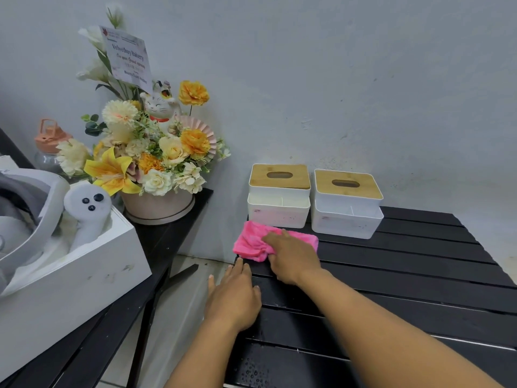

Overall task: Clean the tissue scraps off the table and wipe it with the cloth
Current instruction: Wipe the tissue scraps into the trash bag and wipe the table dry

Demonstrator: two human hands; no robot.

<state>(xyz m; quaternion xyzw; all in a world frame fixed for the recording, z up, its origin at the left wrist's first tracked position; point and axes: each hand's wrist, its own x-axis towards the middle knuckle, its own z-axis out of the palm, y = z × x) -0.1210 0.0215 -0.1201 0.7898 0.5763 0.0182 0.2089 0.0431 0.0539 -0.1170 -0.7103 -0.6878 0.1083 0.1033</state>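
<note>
A pink cloth [250,243] lies bunched at the far left corner of the black slatted table [405,281]. My right hand [293,257] presses down on the cloth, fingers gripping its folds. My left hand [233,296] rests flat on the table's left edge, fingers spread, holding nothing. Water droplets [251,372] speckle the near slats. No tissue scraps are visible on the table.
Two white tissue boxes with wooden lids [279,196] [347,204] stand against the wall just behind the cloth. On a second black table to the left sit a flower arrangement [151,161] and a white box [70,264] holding a headset and controller. A tiled-floor gap separates the tables.
</note>
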